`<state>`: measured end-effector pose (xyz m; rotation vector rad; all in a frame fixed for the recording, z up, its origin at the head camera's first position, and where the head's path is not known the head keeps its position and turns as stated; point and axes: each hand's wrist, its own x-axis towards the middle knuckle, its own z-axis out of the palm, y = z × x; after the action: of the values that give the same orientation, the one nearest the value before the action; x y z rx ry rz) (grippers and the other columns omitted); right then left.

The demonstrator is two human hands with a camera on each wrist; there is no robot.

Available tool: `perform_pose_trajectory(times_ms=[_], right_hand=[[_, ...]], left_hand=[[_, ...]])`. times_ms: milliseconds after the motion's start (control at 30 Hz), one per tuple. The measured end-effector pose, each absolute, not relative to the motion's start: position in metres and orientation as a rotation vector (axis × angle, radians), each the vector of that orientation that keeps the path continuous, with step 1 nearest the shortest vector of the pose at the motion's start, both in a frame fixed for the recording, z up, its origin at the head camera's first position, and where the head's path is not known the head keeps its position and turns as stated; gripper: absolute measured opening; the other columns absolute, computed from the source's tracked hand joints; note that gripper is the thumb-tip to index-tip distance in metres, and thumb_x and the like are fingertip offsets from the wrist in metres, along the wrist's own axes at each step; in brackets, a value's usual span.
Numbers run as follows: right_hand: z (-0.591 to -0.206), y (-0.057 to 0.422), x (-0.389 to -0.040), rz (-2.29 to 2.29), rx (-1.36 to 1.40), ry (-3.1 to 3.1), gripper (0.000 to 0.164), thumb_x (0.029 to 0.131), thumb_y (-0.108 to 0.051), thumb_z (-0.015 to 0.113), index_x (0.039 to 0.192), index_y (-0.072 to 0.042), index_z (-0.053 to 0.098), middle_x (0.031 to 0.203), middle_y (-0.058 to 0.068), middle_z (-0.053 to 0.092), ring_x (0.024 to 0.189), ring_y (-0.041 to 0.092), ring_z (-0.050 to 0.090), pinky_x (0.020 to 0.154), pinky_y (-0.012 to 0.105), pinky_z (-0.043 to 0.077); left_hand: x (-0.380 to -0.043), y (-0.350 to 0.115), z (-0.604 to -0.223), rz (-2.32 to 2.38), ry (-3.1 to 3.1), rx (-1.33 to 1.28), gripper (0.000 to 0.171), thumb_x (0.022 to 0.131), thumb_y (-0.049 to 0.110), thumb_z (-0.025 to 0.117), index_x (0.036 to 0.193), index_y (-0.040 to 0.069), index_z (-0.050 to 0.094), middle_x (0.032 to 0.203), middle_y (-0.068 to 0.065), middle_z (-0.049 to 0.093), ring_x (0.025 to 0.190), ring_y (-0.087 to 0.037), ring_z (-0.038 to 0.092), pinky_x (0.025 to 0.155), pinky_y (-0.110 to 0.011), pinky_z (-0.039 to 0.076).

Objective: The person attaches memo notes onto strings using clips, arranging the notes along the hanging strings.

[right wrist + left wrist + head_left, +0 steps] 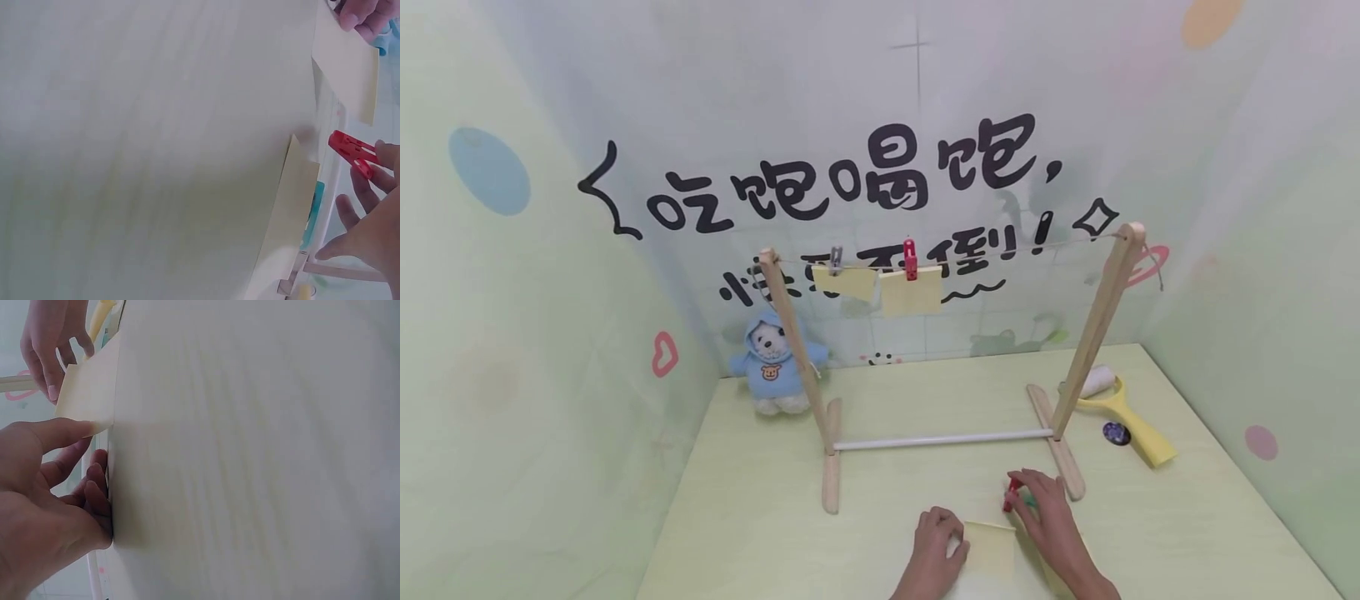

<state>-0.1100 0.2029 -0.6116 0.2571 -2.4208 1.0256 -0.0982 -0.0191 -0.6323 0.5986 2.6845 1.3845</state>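
Observation:
My left hand pinches the edge of a pale yellow sheet of paper between thumb and fingers, low over the tabletop. A folded strip runs along the sheet's far edge. To its right, my right hand holds a red clothespin by its handle end, thumb against fingers, with the clip's nose pointing away from the fingertips. A second yellow sheet lies on the table under the right hand, and a teal clothespin is beside it, partly hidden in the head view.
Behind the hands stands a wooden frame with a white bottom bar and a string. Two yellow papers hang there from a grey clip and a red one. Nearby are a plush toy, a yellow-handled roller and a dark round object.

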Motion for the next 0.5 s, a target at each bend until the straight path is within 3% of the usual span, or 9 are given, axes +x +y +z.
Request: perform_pose_trajectory(times_ms=[100,133,233,333,500], right_hand=[[-0.608,0.203,-0.111,1.020,0.242,-2.420,0.041,0.082,0.006,0.088,0.120,0.005,0.073,0.106,0.013,0.076,0.107,0.048,0.069,0.100,0.084,0.039],[-0.608,0.203,-0.111,1.012,0.237,-2.417,0.042,0.080,0.005,0.089,0.120,0.005,0.073,0.104,0.010,0.076,0.105,0.044,0.070,0.101,0.077,0.044],[-0.606,0.204,-0.112,1.012,0.220,-2.395,0.043,0.077,0.005,0.092,0.116,0.002,0.073,0.101,0.003,0.076,0.102,0.033,0.072,0.105,0.043,0.054],[-0.601,0.207,-0.115,1.026,0.249,-2.342,0.041,0.074,0.005,0.092,0.110,0.000,0.074,0.106,0.005,0.073,0.104,0.021,0.067,0.096,0.010,0.045],[-0.566,0.217,-0.128,1.121,0.400,-2.188,0.040,0.066,0.010,0.090,0.101,0.000,0.074,0.115,0.021,0.063,0.118,0.006,0.056,0.110,0.003,0.031]], left_hand=[[-0.099,-0.020,-0.628,1.449,2.595,0.530,0.008,0.102,0.011,0.076,0.097,0.011,0.069,0.100,0.006,0.061,0.091,-0.001,0.046,0.079,-0.026,0.044],[-0.100,-0.021,-0.626,1.484,2.556,0.512,0.007,0.101,0.010,0.075,0.098,0.009,0.070,0.096,0.007,0.062,0.088,0.001,0.046,0.077,-0.025,0.044],[-0.100,-0.021,-0.623,1.592,2.446,0.441,0.004,0.100,0.007,0.076,0.098,0.008,0.074,0.085,0.010,0.067,0.078,0.007,0.049,0.072,-0.020,0.046],[-0.099,-0.020,-0.621,1.668,2.395,0.409,0.001,0.099,0.006,0.078,0.100,0.005,0.079,0.083,0.006,0.072,0.078,0.008,0.054,0.074,-0.020,0.050],[-0.103,-0.017,-0.613,1.743,2.389,0.337,0.011,0.099,0.015,0.080,0.103,0.005,0.083,0.087,0.003,0.079,0.083,0.004,0.063,0.080,-0.022,0.054]])
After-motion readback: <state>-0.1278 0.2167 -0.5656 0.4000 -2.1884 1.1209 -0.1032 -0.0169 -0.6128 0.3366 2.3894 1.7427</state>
